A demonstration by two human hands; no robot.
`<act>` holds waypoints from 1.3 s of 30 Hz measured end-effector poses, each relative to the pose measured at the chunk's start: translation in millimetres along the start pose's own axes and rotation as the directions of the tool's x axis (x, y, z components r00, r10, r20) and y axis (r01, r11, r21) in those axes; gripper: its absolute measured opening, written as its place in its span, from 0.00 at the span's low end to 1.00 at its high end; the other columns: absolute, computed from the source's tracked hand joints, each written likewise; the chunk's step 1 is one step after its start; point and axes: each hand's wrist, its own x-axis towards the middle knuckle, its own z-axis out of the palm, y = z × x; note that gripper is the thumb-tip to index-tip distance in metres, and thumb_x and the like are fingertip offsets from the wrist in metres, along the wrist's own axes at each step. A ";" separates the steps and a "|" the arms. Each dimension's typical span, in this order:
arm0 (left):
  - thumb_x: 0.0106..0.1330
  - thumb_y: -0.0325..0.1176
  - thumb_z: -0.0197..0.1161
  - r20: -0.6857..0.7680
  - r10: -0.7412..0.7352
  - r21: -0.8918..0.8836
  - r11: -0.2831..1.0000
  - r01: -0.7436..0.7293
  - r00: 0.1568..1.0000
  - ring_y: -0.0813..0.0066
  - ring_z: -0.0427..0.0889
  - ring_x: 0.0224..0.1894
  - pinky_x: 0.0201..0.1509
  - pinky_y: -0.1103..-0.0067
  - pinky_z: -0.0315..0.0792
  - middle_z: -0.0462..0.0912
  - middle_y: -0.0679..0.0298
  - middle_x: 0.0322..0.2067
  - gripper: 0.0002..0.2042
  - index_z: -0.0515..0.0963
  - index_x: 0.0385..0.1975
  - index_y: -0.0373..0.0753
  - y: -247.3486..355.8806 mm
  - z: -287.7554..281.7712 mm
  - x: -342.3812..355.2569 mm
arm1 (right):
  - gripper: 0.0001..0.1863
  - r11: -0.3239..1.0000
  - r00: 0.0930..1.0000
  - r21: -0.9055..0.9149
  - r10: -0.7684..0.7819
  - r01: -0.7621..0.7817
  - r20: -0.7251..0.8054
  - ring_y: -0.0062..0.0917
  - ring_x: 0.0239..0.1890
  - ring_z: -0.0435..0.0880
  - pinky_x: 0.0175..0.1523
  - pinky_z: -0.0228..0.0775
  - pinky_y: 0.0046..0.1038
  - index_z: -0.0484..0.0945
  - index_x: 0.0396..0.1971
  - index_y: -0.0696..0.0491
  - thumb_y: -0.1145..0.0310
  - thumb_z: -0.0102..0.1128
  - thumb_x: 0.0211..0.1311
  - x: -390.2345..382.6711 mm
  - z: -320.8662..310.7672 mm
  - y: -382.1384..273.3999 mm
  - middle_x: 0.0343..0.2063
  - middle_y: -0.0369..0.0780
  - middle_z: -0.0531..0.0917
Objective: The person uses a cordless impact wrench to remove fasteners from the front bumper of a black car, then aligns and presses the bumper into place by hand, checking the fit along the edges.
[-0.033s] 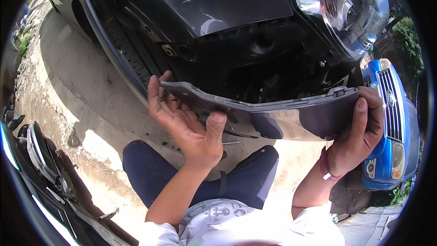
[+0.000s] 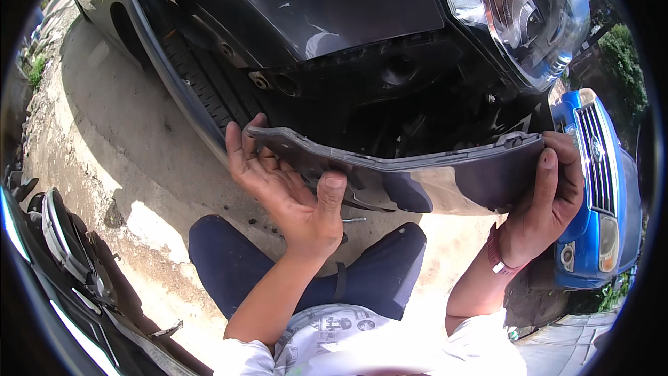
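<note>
A dark glossy curved panel [image 2: 438,188], with a grey ribbed upper edge, is held level in front of the open front corner of a dark car [image 2: 348,7]. My left hand [image 2: 285,191] supports its left end from below, fingertips curled up at the end and thumb against the face. My right hand [image 2: 550,191] grips the right end, thumb on the face and fingers round the end. The headlight [image 2: 522,14] sits above at the right, and a long grey arch trim [image 2: 160,69] runs down at the left. Part of the opening behind the panel is hidden.
A blue vehicle [image 2: 595,251] stands at the right. Detached black and silver car parts [image 2: 66,244] lie at the lower left. My bent knees are below, over dusty concrete [image 2: 125,132], where a small metal tool [image 2: 353,219] lies. Plants [image 2: 612,56] grow at the right.
The panel's left end and the fingers of my left hand have shifted very slightly to the right. Little else differs.
</note>
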 end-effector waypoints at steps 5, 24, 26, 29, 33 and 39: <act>0.66 0.53 0.78 0.021 -0.266 -0.097 0.959 0.267 0.964 0.66 0.65 0.67 0.75 0.70 0.59 0.62 0.54 0.65 0.52 0.47 0.77 0.34 2.0 -1.7 -5.6 | 0.15 0.971 0.985 -0.219 -0.065 0.101 0.163 0.27 0.54 0.81 0.64 0.66 0.28 0.84 0.52 0.63 0.68 0.63 0.75 2.2 1.2 3.5 0.47 0.42 0.85; 0.69 0.68 0.66 -0.234 -0.453 -0.026 0.887 0.461 0.860 0.58 0.55 0.78 0.83 0.65 0.48 0.54 0.45 0.75 0.55 0.48 0.76 0.27 -31.3 17.7 55.3 | 0.51 0.524 0.683 0.750 0.719 -0.405 -0.133 0.37 0.78 0.63 0.81 0.54 0.38 0.55 0.80 0.53 0.25 0.36 0.76 -107.6 35.4 202.7 0.77 0.43 0.63; 0.67 0.70 0.65 -0.201 -0.405 -0.074 0.914 0.399 0.892 0.57 0.54 0.79 0.83 0.64 0.49 0.53 0.44 0.75 0.56 0.48 0.76 0.27 -34.0 20.1 60.5 | 0.53 0.552 0.601 0.690 0.771 -0.468 -0.210 0.37 0.78 0.63 0.81 0.54 0.38 0.55 0.80 0.53 0.22 0.35 0.74 -100.9 41.6 191.8 0.77 0.43 0.63; 0.66 0.72 0.64 -0.184 -0.389 -0.077 0.921 0.382 0.903 0.57 0.53 0.80 0.83 0.63 0.49 0.53 0.44 0.75 0.56 0.49 0.75 0.27 -34.4 22.5 65.9 | 0.55 0.549 0.556 0.668 0.797 -0.502 -0.236 0.38 0.78 0.61 0.81 0.52 0.39 0.56 0.80 0.54 0.20 0.36 0.71 -94.4 46.8 180.9 0.78 0.43 0.63; 0.66 0.72 0.65 -0.194 -0.395 -0.061 0.918 0.391 0.898 0.56 0.52 0.80 0.83 0.63 0.50 0.51 0.44 0.75 0.56 0.48 0.75 0.29 -31.6 28.2 67.1 | 0.54 0.506 0.494 0.662 0.839 -0.553 -0.229 0.35 0.67 0.74 0.69 0.70 0.36 0.61 0.77 0.54 0.21 0.38 0.72 -94.5 44.7 182.8 0.73 0.43 0.68; 0.65 0.70 0.67 -0.227 -0.361 -0.017 0.930 0.367 0.905 0.57 0.51 0.80 0.84 0.62 0.48 0.50 0.46 0.76 0.56 0.48 0.76 0.32 -17.9 36.2 59.2 | 0.50 0.452 0.475 0.687 0.863 -0.569 -0.175 0.25 0.33 0.76 0.33 0.71 0.24 0.67 0.73 0.55 0.23 0.38 0.74 -103.6 37.6 198.7 0.57 0.38 0.77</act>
